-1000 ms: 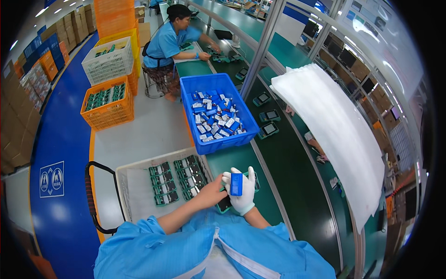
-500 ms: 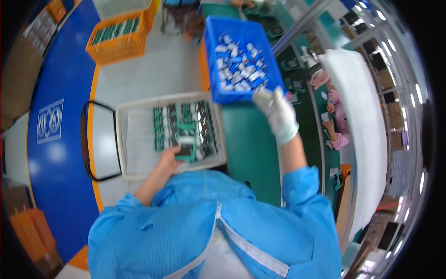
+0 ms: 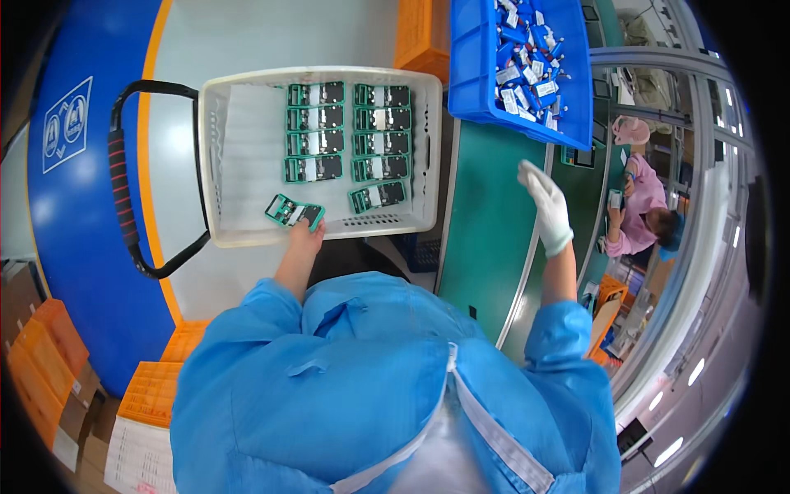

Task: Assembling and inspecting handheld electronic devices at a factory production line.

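My left hand (image 3: pixel 306 237), bare, pinches one end of a green-framed electronic unit (image 3: pixel 288 211) with black and white parts. The unit is tilted at the near side of a white plastic crate (image 3: pixel 247 237). Two columns of similar green-framed units (image 3: pixel 314 143) lie in that crate, and the nearest unit of the right column (image 3: pixel 377 197) sits askew. My right hand (image 3: pixel 546 207), in a white glove, is held above the green work surface (image 3: pixel 485 206) with its fingers stretched out. Nothing shows in it. Closest to it is a blue bin (image 3: pixel 473 103) of small blue packs with white labels (image 3: pixel 527 74).
A black trolley handle (image 3: pixel 122 173) arches beside the crate's left side. An orange crate (image 3: pixel 422 37) stands behind. Orange bins (image 3: pixel 152 391) and a printed sheet (image 3: pixel 136 461) are at lower left. Across the line sits a person in pink (image 3: pixel 646 202), near metal framing (image 3: pixel 650 56).
My view has shifted, so the crate and blue bin sit higher in it. The unit in my left hand has come away from the columns toward the crate's near side. My right hand remains raised.
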Demonstrator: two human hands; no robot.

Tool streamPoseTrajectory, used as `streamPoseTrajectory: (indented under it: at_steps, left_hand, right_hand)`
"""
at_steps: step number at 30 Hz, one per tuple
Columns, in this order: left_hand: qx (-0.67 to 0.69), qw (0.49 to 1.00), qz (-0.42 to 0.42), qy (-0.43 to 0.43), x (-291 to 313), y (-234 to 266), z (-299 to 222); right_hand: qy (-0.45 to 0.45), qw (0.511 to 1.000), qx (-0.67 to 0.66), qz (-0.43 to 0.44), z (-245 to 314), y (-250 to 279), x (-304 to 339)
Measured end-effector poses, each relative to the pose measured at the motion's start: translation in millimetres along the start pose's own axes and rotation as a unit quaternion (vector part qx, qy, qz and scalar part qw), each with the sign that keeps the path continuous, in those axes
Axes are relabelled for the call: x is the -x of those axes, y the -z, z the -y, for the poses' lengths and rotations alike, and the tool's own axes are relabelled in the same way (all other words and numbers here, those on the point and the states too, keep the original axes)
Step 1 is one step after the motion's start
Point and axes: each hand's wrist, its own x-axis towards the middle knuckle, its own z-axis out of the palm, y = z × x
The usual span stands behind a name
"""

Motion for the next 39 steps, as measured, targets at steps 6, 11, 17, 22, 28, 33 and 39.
streamPoseTrajectory:
  at_steps: [6, 11, 17, 22, 28, 33, 39]
  left_hand:
    - [-0.001, 0.999, 0.045, 0.027, -78.3, -9.7, 27.4]
    - [-0.366, 0.928, 0.011, 0.074, -102.5, -31.1, 44.0]
    - [-0.81, 0.557, 0.006, -0.185, -105.0, -10.4, -2.1]
    - [-0.662, 0.729, 0.077, -0.152, -66.6, -7.9, -56.1]
    - [-0.658, 0.733, 0.011, -0.173, -11.3, 22.7, -95.2]
    - [-0.578, 0.797, 0.011, -0.175, 59.2, 50.9, -80.7]
    - [-0.599, 0.785, 0.003, -0.157, 92.2, 78.6, -52.6]
  right_hand:
    - [-0.112, 0.989, 0.017, -0.097, -36.5, 36.8, 70.8]
    - [-0.151, 0.97, 0.03, -0.189, -56.2, 58.3, 129.1]
    - [-0.295, 0.942, 0.063, -0.146, -105.9, 34.4, 155.5]
    - [-0.28, 0.945, 0.065, -0.159, -162.9, 34.0, 159.2]
    - [-0.243, 0.895, 0.118, -0.356, -242.4, 80.3, 106.6]
    - [-0.209, 0.837, 0.054, -0.502, -235.9, 155.7, -6.0]
    - [-0.232, 0.836, 0.084, -0.491, -191.9, 216.9, -122.5]
